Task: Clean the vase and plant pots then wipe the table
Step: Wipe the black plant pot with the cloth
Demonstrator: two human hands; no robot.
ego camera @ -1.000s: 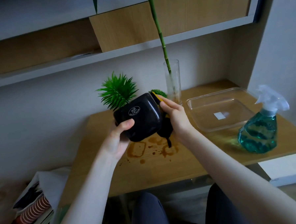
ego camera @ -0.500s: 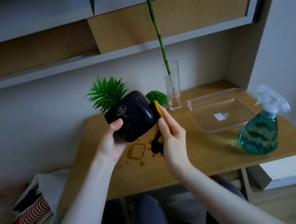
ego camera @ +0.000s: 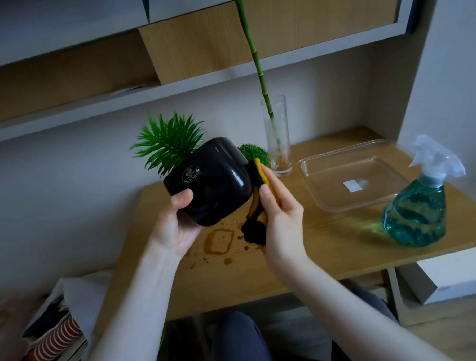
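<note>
Above the stained table [ego camera: 304, 248], the left hand [ego camera: 173, 228] grips the tilted black pot [ego camera: 212, 187]. The right hand [ego camera: 281, 222] pinches a yellow-black cloth [ego camera: 256, 204] against its base, so pot-wiping seems underway; turning it comes next.

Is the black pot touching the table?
Apart. The head view shows the black pot tilted in the left hand, lifted above the stained table.

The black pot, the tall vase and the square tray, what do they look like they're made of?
Black pot: glossy, with sharp highlights; glazed ceramic or hard plastic, cannot tell which.
Tall vase: clear and see-through, the green stem showing inside; probably glass.
Square tray: clear with rounded rims; plastic or glass.
</note>
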